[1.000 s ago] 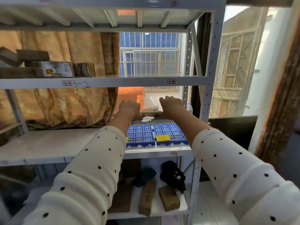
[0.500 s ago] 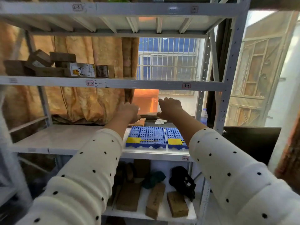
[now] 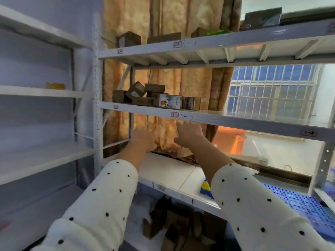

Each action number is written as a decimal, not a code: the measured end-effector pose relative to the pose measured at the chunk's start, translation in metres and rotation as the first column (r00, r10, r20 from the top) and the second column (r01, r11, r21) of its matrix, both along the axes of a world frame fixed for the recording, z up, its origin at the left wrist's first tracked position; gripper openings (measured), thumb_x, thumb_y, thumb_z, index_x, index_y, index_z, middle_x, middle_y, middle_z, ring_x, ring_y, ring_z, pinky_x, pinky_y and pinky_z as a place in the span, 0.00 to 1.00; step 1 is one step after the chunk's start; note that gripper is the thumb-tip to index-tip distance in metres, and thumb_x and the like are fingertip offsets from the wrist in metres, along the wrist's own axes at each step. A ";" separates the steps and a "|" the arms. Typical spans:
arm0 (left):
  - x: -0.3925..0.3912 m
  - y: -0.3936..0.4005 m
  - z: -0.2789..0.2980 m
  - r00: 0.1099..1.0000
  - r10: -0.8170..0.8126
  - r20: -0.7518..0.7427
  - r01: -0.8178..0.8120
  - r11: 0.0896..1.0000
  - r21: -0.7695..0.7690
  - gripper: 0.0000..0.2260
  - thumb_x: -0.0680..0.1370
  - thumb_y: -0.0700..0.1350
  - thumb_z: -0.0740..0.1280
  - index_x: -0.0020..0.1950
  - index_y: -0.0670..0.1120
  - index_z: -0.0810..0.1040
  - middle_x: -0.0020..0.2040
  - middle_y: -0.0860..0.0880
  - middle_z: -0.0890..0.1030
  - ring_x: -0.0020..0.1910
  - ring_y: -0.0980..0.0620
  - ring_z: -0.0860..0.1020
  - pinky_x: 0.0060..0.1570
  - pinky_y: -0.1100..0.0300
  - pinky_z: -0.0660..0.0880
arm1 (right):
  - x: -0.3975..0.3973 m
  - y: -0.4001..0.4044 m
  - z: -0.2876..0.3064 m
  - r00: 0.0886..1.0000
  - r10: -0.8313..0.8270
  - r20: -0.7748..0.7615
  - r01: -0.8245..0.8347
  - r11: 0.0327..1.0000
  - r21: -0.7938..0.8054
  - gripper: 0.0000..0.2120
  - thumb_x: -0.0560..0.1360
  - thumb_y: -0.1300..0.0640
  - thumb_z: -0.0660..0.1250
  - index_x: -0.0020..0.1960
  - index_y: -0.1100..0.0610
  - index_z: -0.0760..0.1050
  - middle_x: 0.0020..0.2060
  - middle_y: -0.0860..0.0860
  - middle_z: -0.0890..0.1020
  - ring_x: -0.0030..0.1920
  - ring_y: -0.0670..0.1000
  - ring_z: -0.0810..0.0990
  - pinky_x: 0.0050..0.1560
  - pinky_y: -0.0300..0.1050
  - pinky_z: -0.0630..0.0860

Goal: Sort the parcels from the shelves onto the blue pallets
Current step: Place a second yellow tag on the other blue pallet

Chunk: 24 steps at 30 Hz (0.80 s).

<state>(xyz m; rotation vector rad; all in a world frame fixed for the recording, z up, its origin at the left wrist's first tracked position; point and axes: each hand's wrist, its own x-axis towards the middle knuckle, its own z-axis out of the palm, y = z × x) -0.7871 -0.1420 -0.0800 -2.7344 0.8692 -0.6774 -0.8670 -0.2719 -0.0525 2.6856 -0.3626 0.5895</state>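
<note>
Far-left rack: white metal shelving (image 3: 41, 91), with a small yellowish packet (image 3: 55, 86) on its middle level.
Left hand: left hand (image 3: 144, 140) raised under the labelled shelf, back to camera, nothing visibly held; whether the fingers are curled or straight I cannot tell.
Parcels: cluster of brown cardboard parcels (image 3: 143, 95) on the grey steel shelf marked 3-2 (image 3: 226, 119), one tilted on the pile; a white-labelled box (image 3: 170, 101) lies among them. All above both hands, untouched.
Right hand: right hand (image 3: 189, 133) just below the shelf edge, fingers loosely bent, empty.
Backdrop: tan crumpled curtain (image 3: 168, 138) behind both hands.
Pallet: blue perforated plastic pallet (image 3: 297, 200) on the lower shelf, right of the right sleeve, no parcel visible on it.
</note>
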 end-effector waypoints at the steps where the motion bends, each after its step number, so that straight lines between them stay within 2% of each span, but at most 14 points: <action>1: 0.011 0.013 0.001 1.000 0.018 -0.001 -0.018 1.000 -0.011 0.19 0.81 0.51 0.56 0.70 0.45 0.68 0.67 0.44 0.72 0.65 0.45 0.71 0.65 0.50 0.65 | 0.011 0.009 0.001 1.000 0.019 0.002 -0.019 1.000 -0.002 0.19 0.78 0.47 0.61 0.64 0.57 0.69 0.57 0.54 0.77 0.56 0.55 0.77 0.44 0.45 0.68; 5: 0.062 0.056 0.009 0.997 0.075 -0.012 -0.076 0.996 -0.039 0.18 0.81 0.53 0.57 0.67 0.45 0.71 0.64 0.44 0.75 0.63 0.44 0.73 0.64 0.49 0.67 | 0.062 0.040 0.006 0.997 0.069 0.025 -0.069 0.998 -0.002 0.17 0.78 0.50 0.62 0.63 0.57 0.71 0.57 0.53 0.78 0.56 0.54 0.78 0.44 0.44 0.69; 7: 0.085 0.075 0.016 0.996 0.083 0.025 -0.081 0.995 -0.057 0.18 0.80 0.55 0.58 0.62 0.45 0.75 0.60 0.45 0.78 0.57 0.45 0.76 0.60 0.50 0.72 | 0.090 0.058 0.011 0.995 0.095 0.044 -0.095 0.995 0.004 0.18 0.78 0.48 0.62 0.64 0.57 0.70 0.58 0.54 0.77 0.57 0.54 0.77 0.44 0.44 0.69; 9: 0.108 0.094 0.022 0.995 0.089 0.040 -0.086 0.994 -0.073 0.15 0.80 0.53 0.59 0.58 0.45 0.77 0.57 0.47 0.79 0.55 0.47 0.77 0.58 0.53 0.72 | 0.121 0.077 0.017 0.992 0.120 0.050 -0.120 0.993 0.013 0.20 0.78 0.48 0.61 0.66 0.57 0.67 0.59 0.55 0.76 0.58 0.55 0.76 0.44 0.44 0.68; 12: 0.149 0.119 0.032 0.992 0.111 0.065 -0.104 0.989 -0.104 0.13 0.79 0.48 0.59 0.59 0.45 0.76 0.59 0.46 0.78 0.57 0.47 0.76 0.55 0.55 0.71 | 0.166 0.103 0.023 0.988 0.145 0.059 -0.146 0.989 0.002 0.21 0.79 0.47 0.61 0.67 0.58 0.66 0.59 0.55 0.75 0.58 0.56 0.76 0.47 0.46 0.71; 18: 0.217 0.137 0.044 0.994 0.069 0.086 -0.057 0.989 -0.137 0.14 0.79 0.49 0.60 0.61 0.45 0.75 0.63 0.46 0.76 0.63 0.47 0.73 0.64 0.51 0.67 | 0.232 0.121 0.028 0.992 0.107 0.064 -0.107 0.994 0.008 0.20 0.78 0.47 0.61 0.65 0.57 0.67 0.57 0.54 0.76 0.57 0.55 0.75 0.50 0.46 0.74; 24: 0.274 0.139 0.035 0.995 0.080 0.051 -0.077 0.995 -0.061 0.16 0.81 0.52 0.56 0.63 0.45 0.73 0.66 0.46 0.73 0.67 0.46 0.70 0.69 0.46 0.61 | 0.291 0.121 0.032 0.995 0.083 0.049 -0.084 0.996 0.007 0.19 0.78 0.48 0.61 0.65 0.57 0.68 0.58 0.55 0.76 0.57 0.55 0.75 0.47 0.45 0.72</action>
